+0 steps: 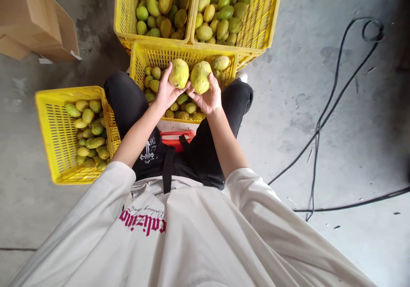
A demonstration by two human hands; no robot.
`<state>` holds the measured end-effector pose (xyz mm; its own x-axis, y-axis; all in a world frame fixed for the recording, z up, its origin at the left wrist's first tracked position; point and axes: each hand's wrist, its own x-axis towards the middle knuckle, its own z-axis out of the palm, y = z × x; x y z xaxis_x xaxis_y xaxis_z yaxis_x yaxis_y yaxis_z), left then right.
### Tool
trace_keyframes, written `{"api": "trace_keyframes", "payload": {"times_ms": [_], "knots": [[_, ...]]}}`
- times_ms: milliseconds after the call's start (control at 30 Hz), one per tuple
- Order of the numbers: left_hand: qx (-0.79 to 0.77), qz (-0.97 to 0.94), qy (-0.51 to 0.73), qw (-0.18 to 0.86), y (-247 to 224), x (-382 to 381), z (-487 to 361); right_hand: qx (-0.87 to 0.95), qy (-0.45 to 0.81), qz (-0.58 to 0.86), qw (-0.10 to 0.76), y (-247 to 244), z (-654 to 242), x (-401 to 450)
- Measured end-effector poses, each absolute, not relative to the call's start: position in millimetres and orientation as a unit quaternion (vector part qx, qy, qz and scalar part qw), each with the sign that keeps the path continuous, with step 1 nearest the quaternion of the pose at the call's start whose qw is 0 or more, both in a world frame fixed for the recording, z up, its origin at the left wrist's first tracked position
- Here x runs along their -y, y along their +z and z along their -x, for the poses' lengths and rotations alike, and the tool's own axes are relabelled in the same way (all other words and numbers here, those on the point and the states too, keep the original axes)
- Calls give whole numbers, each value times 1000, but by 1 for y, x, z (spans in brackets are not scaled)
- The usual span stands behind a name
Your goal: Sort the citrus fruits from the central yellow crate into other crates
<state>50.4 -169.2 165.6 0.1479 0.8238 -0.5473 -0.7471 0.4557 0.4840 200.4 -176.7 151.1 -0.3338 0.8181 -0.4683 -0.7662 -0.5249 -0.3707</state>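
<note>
My left hand (167,89) is wrapped around a lumpy yellow-green fruit (179,73) and holds it over the middle yellow crate (184,48). Close beside it, my right hand (209,95) grips a second lumpy yellow-green fruit (201,77), with its thumb along the fruit's right side. The fingertips of both hands nearly meet between the two. Below them the crate between my knees holds many smaller green and yellow fruits (183,107). One large pale fruit (220,62) lies at that crate's right end. My hands and the held fruits hide part of the crate's contents.
Two yellow crates (192,11) of similar fruit stand just beyond the middle one. Left of my leg is another yellow crate (60,146), partly filled. Cardboard boxes (35,13) sit at the upper left. A black cable (323,120) loops across the concrete floor on the right.
</note>
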Motion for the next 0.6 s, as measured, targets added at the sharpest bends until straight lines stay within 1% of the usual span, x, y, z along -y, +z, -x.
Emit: {"api": "trace_keyframes", "payload": {"times_ms": [200, 300, 400, 467, 600], "knots": [[-371, -39, 521, 768, 162, 168, -50, 68, 812, 328, 478, 157, -203, 176], [-352, -49, 521, 776, 164, 168, -48, 86, 824, 290, 478, 153, -206, 173], [-338, -66, 511, 787, 171, 170, -47, 55, 828, 258, 495, 142, -208, 171], [-359, -54, 495, 790, 179, 171, -47, 44, 825, 246, 507, 137, -209, 170], [-420, 4, 448, 789, 197, 175, -45, 73, 838, 259, 475, 139, -214, 178]]}}
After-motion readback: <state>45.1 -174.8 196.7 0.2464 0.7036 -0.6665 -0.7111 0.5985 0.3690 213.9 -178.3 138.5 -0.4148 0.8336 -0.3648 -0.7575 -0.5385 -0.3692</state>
